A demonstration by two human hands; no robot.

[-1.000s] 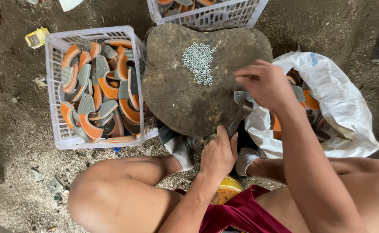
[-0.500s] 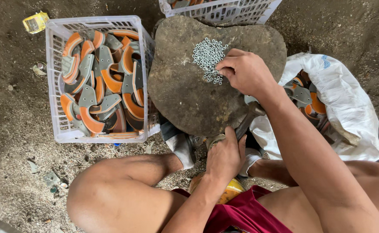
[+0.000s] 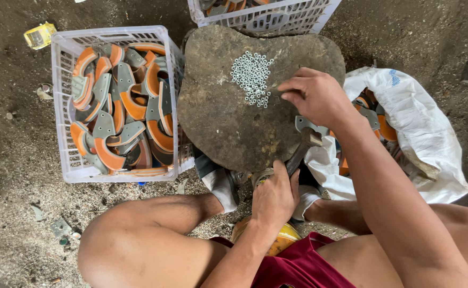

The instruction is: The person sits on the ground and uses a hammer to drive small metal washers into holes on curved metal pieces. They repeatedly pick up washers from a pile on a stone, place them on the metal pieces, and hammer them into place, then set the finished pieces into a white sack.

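In the head view, everything is placed relative to the flat stone block (image 3: pixel 255 101) at the centre. On its upper face, towards the far edge, a heap of small silvery rings (image 3: pixel 251 79) is spread. The right hand (image 3: pixel 314 98) rests at the right edge of that heap, its fingertips drawn together and curled down onto the outermost rings; whether one is already pinched cannot be told. At the near edge of the block, the left hand (image 3: pixel 275 196) is closed around the handle of a hammer (image 3: pixel 300 152), whose head lies just off the block's right rim. Left of the block a white plastic crate (image 3: pixel 63 106) of orange-and-grey curved pieces is seen; right of it, a white sack (image 3: pixel 420 138) holding similar pieces; beyond it, a second crate (image 3: pixel 266 16).

A single ring is best taken from the loose edge of the heap, so that the rest is not scattered, while the hammer is kept low and clear of the block.
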